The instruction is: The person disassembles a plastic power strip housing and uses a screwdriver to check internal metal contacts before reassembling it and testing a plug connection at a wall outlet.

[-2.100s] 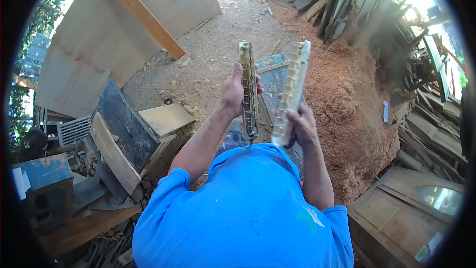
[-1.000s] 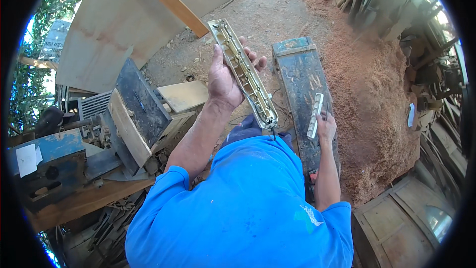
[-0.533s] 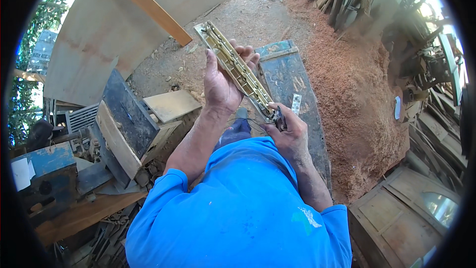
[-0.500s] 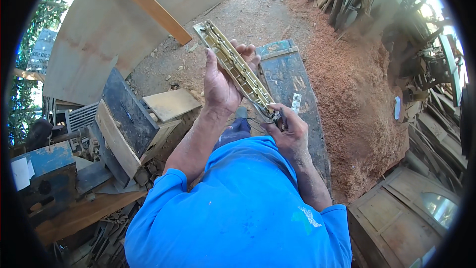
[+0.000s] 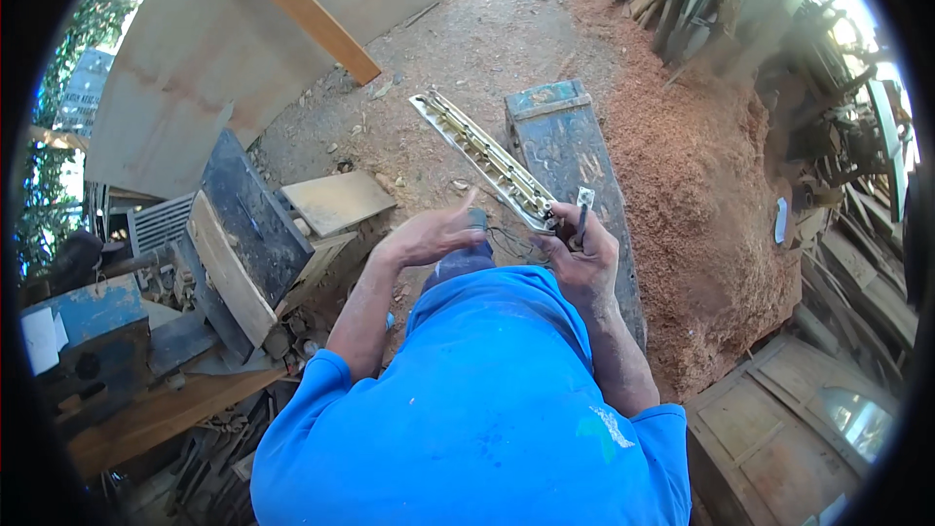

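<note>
Pinching one end of the long cream plastic casing (image 5: 484, 158) above the dusty brown floor (image 5: 394, 127), the right hand (image 5: 588, 251) has it hollow-side-up, probably just for easy viewing, left hand (image 5: 429, 236) loosely spread, empty.

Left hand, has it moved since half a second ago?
Yes: against the bench, the left hand has come back toward the blue shirt, off the long strip it held.

There are two hands (image 5: 433, 236) (image 5: 589, 258) – one open casing (image 5: 485, 158), one sawdust heap (image 5: 701, 195)
</note>
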{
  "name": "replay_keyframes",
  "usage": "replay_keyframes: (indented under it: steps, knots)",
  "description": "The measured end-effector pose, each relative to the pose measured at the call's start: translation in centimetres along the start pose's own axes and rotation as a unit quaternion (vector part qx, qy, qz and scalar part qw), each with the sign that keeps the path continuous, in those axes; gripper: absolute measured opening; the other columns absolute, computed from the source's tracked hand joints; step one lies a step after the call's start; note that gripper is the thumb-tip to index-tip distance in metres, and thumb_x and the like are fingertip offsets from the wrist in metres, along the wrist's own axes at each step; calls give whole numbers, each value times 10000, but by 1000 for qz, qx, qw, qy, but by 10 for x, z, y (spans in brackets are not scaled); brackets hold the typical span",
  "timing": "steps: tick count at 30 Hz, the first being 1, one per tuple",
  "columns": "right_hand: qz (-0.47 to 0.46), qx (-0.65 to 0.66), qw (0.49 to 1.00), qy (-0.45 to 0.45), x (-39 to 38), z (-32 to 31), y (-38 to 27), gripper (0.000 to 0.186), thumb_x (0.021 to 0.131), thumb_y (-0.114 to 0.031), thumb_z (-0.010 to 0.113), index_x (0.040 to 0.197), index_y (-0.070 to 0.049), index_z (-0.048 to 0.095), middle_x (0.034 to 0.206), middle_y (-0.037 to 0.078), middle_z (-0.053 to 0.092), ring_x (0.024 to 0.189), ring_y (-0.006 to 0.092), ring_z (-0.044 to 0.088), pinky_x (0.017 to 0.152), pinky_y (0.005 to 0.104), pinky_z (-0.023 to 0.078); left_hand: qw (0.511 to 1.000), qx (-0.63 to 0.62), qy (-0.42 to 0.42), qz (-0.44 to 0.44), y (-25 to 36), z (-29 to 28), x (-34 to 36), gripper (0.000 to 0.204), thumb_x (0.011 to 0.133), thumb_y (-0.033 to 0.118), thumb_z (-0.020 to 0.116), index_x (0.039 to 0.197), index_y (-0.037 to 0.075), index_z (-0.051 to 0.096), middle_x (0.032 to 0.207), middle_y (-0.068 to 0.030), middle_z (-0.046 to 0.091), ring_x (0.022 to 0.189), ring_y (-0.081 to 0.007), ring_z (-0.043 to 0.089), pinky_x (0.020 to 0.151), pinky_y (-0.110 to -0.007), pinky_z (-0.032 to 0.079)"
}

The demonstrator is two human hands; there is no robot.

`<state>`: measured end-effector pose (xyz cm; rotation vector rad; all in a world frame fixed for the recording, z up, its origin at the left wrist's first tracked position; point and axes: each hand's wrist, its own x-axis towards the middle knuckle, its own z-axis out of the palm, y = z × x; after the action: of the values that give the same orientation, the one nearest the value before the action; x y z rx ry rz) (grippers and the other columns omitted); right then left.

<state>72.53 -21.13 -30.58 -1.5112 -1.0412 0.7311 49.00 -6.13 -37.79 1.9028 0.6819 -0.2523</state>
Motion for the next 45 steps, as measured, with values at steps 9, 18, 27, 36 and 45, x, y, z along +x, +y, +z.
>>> replay_keyframes:
  steps: [9,18,27,36,45]
  knots:
    - [-121,-34,992,-16,7,-5,-18,378,782,-111,801,1125,-48,655,1133,154,592,838,180,660,722,305,546,712,-654,138,216,98,-8,15,596,891,183,709,1374,51,386,1322,-172,557,1098,-220,625,762,-308,594]
    - [-164,-178,970,31,3,4,-35,329,717,-2,781,1032,-76,717,1085,103,514,654,139,586,548,285,506,796,-484,194,307,109,-19,12,618,774,193,825,1273,22,504,1239,-135,601,1134,-213,604,974,-367,519]
    - [-254,-245,934,61,0,15,-31,250,765,-38,785,1004,-62,719,1088,97,533,602,125,597,472,269,494,796,-460,200,338,104,-15,8,677,777,188,815,1328,38,450,1304,-160,567,1256,-265,532,1049,-430,473]
    - [-300,-241,919,84,0,20,-26,350,675,-1,796,1010,-65,718,1094,95,537,566,97,551,464,251,462,793,-448,167,377,100,-18,0,657,794,74,785,1336,70,415,1370,-202,508,1338,-321,449,1087,-497,431]
    - [-258,-223,938,55,4,15,-35,264,699,5,784,939,-45,687,1019,85,492,608,139,592,500,291,508,813,-401,180,381,106,-16,-6,647,766,70,804,1289,78,423,1324,-237,529,1305,-341,481,1046,-504,480]
